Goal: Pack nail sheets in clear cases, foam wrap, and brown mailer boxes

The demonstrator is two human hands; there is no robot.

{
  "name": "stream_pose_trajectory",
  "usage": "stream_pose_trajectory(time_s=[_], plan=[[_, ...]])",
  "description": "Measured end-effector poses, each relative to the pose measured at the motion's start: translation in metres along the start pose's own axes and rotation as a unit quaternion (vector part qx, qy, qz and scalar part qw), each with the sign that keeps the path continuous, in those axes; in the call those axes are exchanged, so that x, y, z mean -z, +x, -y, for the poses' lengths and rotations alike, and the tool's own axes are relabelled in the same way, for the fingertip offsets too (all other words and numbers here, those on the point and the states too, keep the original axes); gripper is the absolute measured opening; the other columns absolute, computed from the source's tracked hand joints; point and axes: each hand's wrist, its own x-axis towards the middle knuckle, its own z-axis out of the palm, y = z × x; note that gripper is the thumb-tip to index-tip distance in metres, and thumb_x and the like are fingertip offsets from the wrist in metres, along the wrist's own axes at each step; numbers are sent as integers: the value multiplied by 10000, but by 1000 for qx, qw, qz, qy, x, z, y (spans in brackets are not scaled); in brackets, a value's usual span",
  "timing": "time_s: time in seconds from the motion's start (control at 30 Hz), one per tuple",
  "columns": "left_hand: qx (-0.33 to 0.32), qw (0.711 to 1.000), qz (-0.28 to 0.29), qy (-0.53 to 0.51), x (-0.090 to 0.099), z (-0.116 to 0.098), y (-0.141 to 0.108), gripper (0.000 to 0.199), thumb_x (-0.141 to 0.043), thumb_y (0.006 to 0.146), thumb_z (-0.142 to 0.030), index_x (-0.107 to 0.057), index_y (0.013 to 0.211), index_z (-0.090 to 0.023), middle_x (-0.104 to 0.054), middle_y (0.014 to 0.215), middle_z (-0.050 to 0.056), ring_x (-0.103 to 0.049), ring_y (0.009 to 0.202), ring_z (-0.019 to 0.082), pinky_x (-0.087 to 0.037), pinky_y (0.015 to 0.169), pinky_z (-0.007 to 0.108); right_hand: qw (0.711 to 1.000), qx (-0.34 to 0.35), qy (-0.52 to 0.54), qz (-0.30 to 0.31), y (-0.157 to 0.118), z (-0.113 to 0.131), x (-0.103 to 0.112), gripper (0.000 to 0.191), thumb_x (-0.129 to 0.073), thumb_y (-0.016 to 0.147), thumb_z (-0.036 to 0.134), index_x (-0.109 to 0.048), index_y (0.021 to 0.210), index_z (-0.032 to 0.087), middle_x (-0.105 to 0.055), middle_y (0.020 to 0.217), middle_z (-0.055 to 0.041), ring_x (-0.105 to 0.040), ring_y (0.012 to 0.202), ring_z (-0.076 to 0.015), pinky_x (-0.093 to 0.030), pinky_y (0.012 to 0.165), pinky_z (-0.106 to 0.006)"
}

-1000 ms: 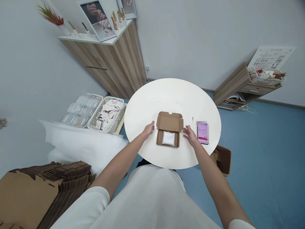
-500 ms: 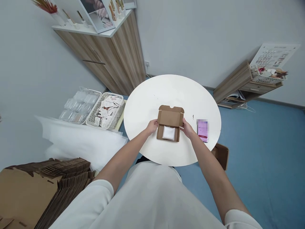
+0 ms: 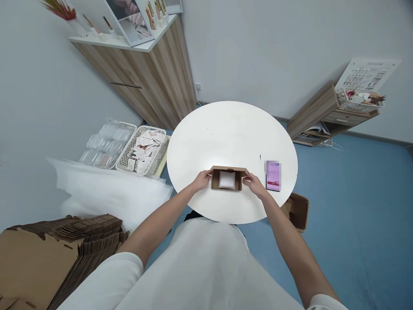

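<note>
A small brown cardboard box [image 3: 214, 183] rests on the white round table [image 3: 229, 133], near its front edge. Inside the box lies a white packet [image 3: 227, 180]. The lid is raised partway and tilts over the back of the box. My left hand [image 3: 202, 179] grips the lid at its left end, the fingertips at the corner. At the right end my right hand [image 3: 254, 184] holds the other lid corner between thumb and fingers. A phone [image 3: 273, 176] with a pink and purple screen lies to the right of my right hand.
Left of the table stand a white basket of cards [image 3: 145, 150] and a basket of clear packages [image 3: 106, 144]. White sheets [image 3: 112, 189] and stacked flat cardboard [image 3: 64, 254] are nearer. An open carton [image 3: 298, 211] sits under the table's right edge.
The box lid has swung forward and down from its more open position, and both hands have moved with it. The packet is still in the box.
</note>
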Motion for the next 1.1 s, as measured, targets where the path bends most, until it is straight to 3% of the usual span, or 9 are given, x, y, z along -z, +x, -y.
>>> stream_pose_trajectory(time_s=[0.17,0.3,0.4,0.5,0.63,0.77,0.93,1.1], plan=[[81,988,3,-134,3,-1,-7,363,-376,751,-182,-588,1044,-193,-611,1091,66,-580,974,188,-427,846,334,998,-4,44,53,-13,2,7,476,-468,672,153,-546,1129,261,-578,1141,-21,-571,948,-190,-422,832,-369],[144,967,3,-209,7,-2,-17,434,-320,819,-448,-569,1046,-175,-593,1130,108,-598,941,216,-469,741,325,989,-68,116,60,-22,3,15,351,-431,788,285,-562,1113,261,-569,1182,-45,-597,939,-183,-446,823,-351],[172,968,25,-181,10,-9,-20,647,-226,775,-657,-570,1046,-181,-598,1121,120,-600,916,225,-471,681,304,984,-91,138,71,-21,4,16,412,-345,843,467,-545,1138,260,-582,1157,-78,-609,915,-196,-476,751,-335],[218,971,25,-98,15,-19,-18,761,-197,702,-755,-592,982,-168,-620,1067,138,-609,858,223,-457,635,281,989,-98,92,64,-17,7,15,529,-283,825,580,-560,1116,236,-607,1097,-101,-619,856,-202,-478,690,-318],[231,972,12,-41,17,-28,-15,716,-346,648,-761,-570,995,-177,-623,1051,138,-613,810,215,-447,606,269,993,-107,43,23,-13,12,11,577,-291,791,630,-593,1021,195,-637,974,-99,-620,733,-178,-456,625,-288],[205,978,17,-28,7,-28,-18,593,-516,620,-675,-572,971,-200,-624,1040,103,-607,777,188,-440,607,250,997,-76,-4,12,-14,13,2,482,-417,751,599,-596,967,206,-646,867,-58,-600,689,-162,-431,632,-282],[175,984,-19,16,-12,-14,-24,537,-542,658,-597,-525,991,-177,-623,1021,103,-607,756,174,-428,601,243,993,-79,-78,-36,-20,-4,-16,463,-487,714,562,-535,995,197,-605,688,-8,-575,655,-162,-402,603,-274],[181,975,-73,107,-26,4,-33,511,-556,656,-563,-493,990,-181,-599,1066,108,-585,895,211,-413,653,247,981,-103,-132,-97,-24,-26,-29,389,-426,723,576,-513,824,210,-591,743,-13,-556,677,-162,-391,595,-271]])
